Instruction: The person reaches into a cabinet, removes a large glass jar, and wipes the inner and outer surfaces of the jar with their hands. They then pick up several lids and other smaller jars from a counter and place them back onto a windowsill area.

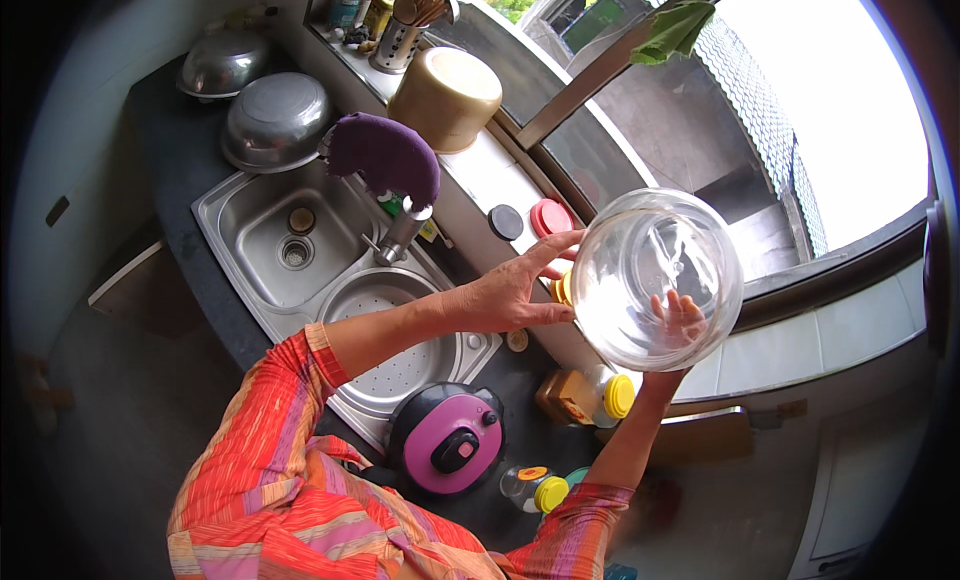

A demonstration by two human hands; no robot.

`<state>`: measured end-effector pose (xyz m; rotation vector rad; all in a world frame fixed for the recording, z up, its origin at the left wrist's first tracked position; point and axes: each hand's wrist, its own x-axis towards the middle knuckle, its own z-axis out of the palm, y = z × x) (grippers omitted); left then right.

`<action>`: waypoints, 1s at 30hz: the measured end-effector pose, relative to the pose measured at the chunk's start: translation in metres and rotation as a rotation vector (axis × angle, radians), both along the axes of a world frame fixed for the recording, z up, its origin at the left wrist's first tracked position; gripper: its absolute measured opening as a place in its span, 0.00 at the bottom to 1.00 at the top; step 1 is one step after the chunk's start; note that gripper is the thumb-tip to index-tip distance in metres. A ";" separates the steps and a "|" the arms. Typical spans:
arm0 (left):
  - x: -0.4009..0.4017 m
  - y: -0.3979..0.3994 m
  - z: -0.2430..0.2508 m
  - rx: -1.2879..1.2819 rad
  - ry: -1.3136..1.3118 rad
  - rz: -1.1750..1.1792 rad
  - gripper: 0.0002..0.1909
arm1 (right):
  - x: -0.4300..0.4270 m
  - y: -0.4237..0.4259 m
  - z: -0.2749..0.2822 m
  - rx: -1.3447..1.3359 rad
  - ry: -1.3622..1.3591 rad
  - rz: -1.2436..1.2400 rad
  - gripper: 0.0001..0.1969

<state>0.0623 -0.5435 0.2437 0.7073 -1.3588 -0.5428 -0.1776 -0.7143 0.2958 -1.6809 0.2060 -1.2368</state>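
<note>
A large clear jar is held up over the window ledge, its round end facing me. My left hand spreads its thumb and fingers against the jar's left side. Behind the jar's lower right, my right hand shows through the clear wall, palm and fingers against it; its exact grip is partly hidden. A red lid and a black lid lie on the tiled ledge just left of the jar, and something yellow is partly covered by my left fingers.
Below my left arm is a steel double sink with a faucet, a purple cloth over it. A purple-lidded cooker and yellow-lidded jars stand on the dark counter. Metal basins and a tan pot sit farther back.
</note>
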 end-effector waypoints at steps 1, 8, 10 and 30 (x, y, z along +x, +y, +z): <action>-0.005 0.007 0.002 -0.063 -0.052 0.055 0.46 | -0.001 0.005 -0.010 0.093 -0.017 0.017 0.22; -0.010 0.057 0.011 -0.028 -0.098 0.139 0.47 | 0.014 0.034 -0.019 0.210 -0.142 0.293 0.22; -0.009 0.068 0.014 0.031 -0.072 0.167 0.47 | 0.021 0.038 -0.014 0.178 -0.138 0.303 0.22; -0.028 0.157 0.051 -0.067 -0.160 0.537 0.39 | 0.024 0.099 0.081 0.024 -0.228 0.092 0.16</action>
